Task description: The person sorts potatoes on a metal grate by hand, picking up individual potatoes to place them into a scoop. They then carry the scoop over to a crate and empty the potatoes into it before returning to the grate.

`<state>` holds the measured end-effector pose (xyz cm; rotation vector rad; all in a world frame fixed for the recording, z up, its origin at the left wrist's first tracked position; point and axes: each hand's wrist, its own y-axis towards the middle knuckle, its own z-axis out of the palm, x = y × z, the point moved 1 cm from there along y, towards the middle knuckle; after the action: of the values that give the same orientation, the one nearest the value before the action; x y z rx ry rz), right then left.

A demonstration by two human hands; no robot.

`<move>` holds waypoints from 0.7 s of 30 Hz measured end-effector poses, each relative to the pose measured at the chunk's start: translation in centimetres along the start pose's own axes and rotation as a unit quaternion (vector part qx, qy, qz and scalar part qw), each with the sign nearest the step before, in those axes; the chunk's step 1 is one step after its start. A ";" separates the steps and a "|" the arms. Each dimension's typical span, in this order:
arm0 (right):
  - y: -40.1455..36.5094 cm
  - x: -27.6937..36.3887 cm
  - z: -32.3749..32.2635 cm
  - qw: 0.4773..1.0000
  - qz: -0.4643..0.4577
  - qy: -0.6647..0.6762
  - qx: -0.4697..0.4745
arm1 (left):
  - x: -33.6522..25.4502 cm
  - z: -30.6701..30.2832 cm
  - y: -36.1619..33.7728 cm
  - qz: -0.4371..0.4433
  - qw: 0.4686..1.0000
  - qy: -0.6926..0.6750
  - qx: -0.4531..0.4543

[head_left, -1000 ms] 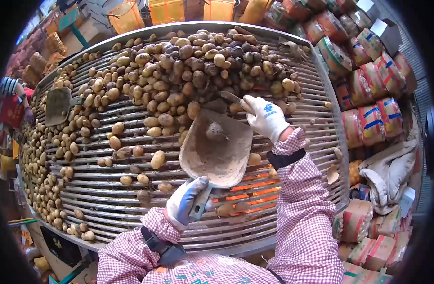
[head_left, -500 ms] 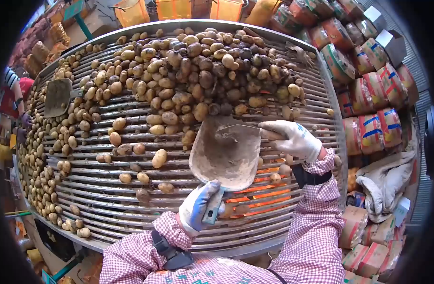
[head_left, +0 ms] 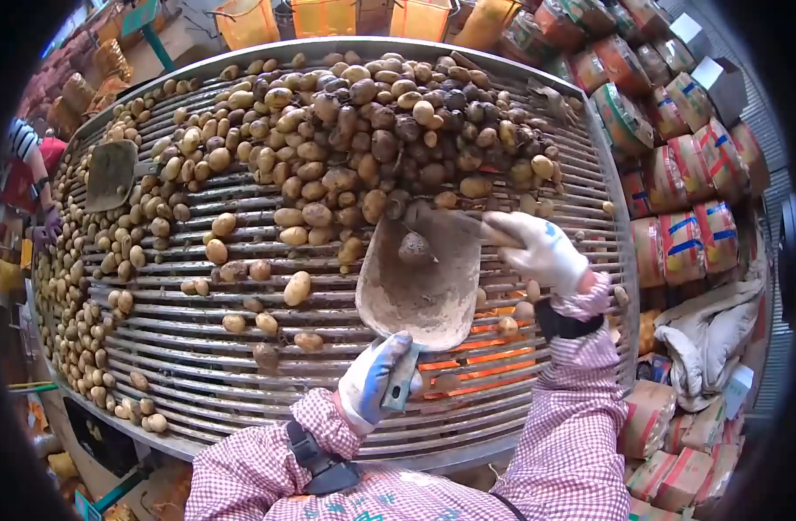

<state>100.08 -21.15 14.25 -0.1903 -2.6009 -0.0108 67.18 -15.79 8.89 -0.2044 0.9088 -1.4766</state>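
Observation:
My left hand [head_left: 374,382], in a white and blue work glove, grips the handle of a dirt-coated scoop [head_left: 424,300]. The scoop lies over the slatted metal table [head_left: 189,352], its front edge against the potato pile [head_left: 363,130]. Inside the scoop, near that edge, sits a dirty roundish lump [head_left: 415,249], apparently a potato. At the scoop's upper right rim is my right hand [head_left: 537,247], gloved in white with soiled fingertips. Its fingers stretch left, and I see nothing held in them.
More potatoes [head_left: 85,347] cover the table's left side, where a second scoop [head_left: 111,176] lies. Another person's hand [head_left: 48,230] is at the far left edge. Packed bundles [head_left: 676,243] are stacked at the right, and orange crates [head_left: 324,16] stand beyond the table.
A dirty lump now sits in the scoop, where a thin stalk-like strand showed before. My right hand's fingers have shifted slightly up. The scoop sits slightly further right in view.

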 end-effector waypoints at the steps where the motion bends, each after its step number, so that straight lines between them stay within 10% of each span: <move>1: -0.6 0.4 -1.2 0.995 0.013 0.089 0.051 | 0.1 0.1 -0.1 0.008 1.000 0.018 -0.011; 15: 2.6 0.0 2.6 0.997 -0.028 -0.068 -0.013 | 2.0 -1.0 0.7 0.038 0.994 0.101 -0.015; 21: -0.2 1.6 -2.2 0.957 0.077 0.242 0.142 | 2.4 -3.0 1.3 0.045 0.994 0.103 -0.010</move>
<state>99.85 -21.26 16.98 -0.2500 -2.0642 0.3306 65.91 -16.54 5.13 -0.0268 1.0852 -1.4232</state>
